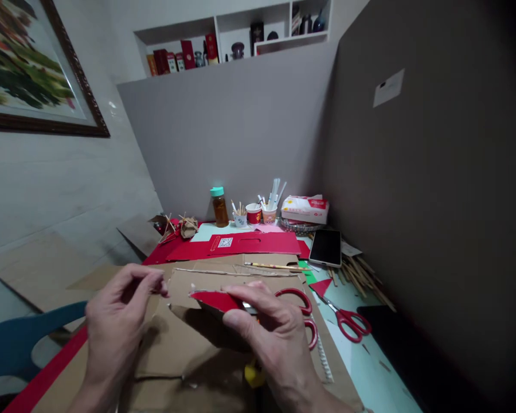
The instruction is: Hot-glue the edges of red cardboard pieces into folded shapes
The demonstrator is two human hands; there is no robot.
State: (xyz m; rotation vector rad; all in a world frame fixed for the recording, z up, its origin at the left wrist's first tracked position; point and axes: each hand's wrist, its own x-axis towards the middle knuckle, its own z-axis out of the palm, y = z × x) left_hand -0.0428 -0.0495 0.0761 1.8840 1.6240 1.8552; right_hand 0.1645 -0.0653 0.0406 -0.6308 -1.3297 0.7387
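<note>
My right hand pinches a red-faced piece of cardboard between thumb and fingers, above a large brown cardboard sheet. To its left my left hand is closed in a pinch, apart from the red piece. Whatever lies between those fingertips is too small to make out. Partly behind my right hand are red-handled scissors; their blades are mostly hidden. A yellow object shows below my right hand, its kind unclear. A pencil lies across the far part of the sheet.
A second pair of red scissors lies at the right, near a phone and a bundle of thin sticks. Red card, a bottle, several cups and a tissue pack stand or lie farther back.
</note>
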